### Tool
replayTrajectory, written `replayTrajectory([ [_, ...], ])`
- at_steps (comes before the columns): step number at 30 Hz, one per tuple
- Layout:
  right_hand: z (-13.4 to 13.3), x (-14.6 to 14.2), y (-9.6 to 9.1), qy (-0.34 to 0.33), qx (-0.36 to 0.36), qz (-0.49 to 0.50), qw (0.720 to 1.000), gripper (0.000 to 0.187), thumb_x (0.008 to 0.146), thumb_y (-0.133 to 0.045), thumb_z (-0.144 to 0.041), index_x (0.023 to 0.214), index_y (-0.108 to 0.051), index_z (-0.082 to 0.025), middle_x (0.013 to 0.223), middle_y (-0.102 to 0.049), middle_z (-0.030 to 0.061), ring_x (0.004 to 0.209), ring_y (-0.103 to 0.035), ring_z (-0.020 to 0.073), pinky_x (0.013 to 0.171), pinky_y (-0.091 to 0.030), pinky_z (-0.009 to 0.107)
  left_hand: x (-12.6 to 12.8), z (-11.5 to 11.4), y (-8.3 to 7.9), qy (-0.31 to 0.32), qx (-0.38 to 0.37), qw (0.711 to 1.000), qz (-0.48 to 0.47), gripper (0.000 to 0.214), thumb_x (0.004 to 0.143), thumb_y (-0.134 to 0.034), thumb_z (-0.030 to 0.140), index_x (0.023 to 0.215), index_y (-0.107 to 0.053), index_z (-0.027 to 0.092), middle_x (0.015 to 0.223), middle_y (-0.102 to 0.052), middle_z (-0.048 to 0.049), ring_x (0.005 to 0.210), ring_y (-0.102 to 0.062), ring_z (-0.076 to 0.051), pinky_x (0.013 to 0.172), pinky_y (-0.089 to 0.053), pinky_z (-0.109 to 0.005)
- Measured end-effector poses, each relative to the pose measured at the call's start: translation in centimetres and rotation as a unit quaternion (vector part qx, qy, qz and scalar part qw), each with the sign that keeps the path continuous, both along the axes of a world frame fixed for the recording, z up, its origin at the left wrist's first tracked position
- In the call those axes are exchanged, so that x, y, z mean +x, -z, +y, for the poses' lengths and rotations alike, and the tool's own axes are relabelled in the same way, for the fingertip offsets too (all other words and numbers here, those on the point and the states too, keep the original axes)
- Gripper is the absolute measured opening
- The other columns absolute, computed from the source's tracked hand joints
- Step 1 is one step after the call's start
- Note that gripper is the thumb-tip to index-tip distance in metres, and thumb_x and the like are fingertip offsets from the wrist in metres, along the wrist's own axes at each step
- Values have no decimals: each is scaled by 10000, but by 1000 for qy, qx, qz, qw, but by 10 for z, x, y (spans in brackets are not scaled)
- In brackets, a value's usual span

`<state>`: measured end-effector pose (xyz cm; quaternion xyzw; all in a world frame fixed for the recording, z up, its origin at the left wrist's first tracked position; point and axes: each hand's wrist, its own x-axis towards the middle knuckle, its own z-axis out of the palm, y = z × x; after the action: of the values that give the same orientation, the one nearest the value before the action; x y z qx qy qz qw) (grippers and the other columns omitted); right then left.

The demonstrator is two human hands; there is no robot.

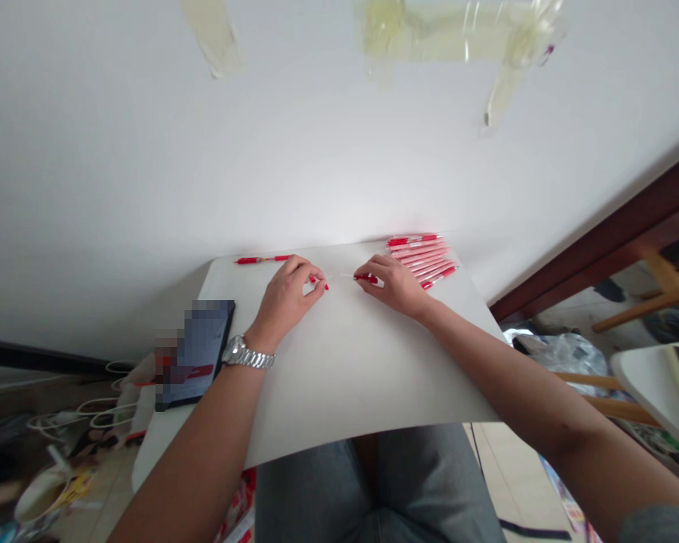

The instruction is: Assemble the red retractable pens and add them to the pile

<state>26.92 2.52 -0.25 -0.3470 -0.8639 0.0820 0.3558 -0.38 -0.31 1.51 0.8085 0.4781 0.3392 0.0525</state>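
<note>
Above the middle of the white table [351,377], my left hand [294,290] is closed in a pinch on a small red pen part [327,286], mostly hidden by the fingers. My right hand [394,285] grips a red pen barrel [367,278], from which a thin clear piece points left toward the other hand. A gap separates the two hands. Behind my left hand, a red pen [249,260] lies along the table's back edge. Just beyond my right wrist rests a pile of several red and pink pens [422,256].
A tablet [204,354] lies at the table's left edge, partly blurred out. The wall [317,151] with strips of tape rises behind the table. White cables [102,407] and a cup [42,490] are on the floor at left. Wooden furniture [628,317] stands at right.
</note>
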Motion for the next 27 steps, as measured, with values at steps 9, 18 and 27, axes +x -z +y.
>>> replayTrajectory([
  [9, 1, -1, 5, -11, 21, -17, 1000, 117, 1031, -674, -247, 1078, -779, -223, 1017, -742, 75, 854, -649, 211, 809, -493, 349, 6, -4, -5, 24, 2, 1000, 7, 48, 987, -672, 212, 996, -717, 225, 1089, -620, -35, 946, -661, -185, 920, -556, -356],
  [18, 0, -2, 4, -24, 9, -12, 1000, 115, 1036, -672, -249, 1075, -777, -222, 1020, -748, 77, 851, -648, 209, 812, -498, 350, 11, -7, -3, 49, 0, 999, -16, 75, 997, -660, 205, 1035, -720, 231, 1098, -622, -31, 896, -637, -165, 888, -558, -341],
  [27, 0, -3, 4, -24, -5, 4, 1000, 119, 1045, -654, -250, 1085, -760, -216, 1008, -749, 69, 847, -661, 199, 811, -500, 343, 11, -8, -5, 18, 10, 999, -39, 164, 999, -659, 224, 1142, -736, 242, 1119, -628, -37, 891, -658, -164, 908, -573, -344],
])
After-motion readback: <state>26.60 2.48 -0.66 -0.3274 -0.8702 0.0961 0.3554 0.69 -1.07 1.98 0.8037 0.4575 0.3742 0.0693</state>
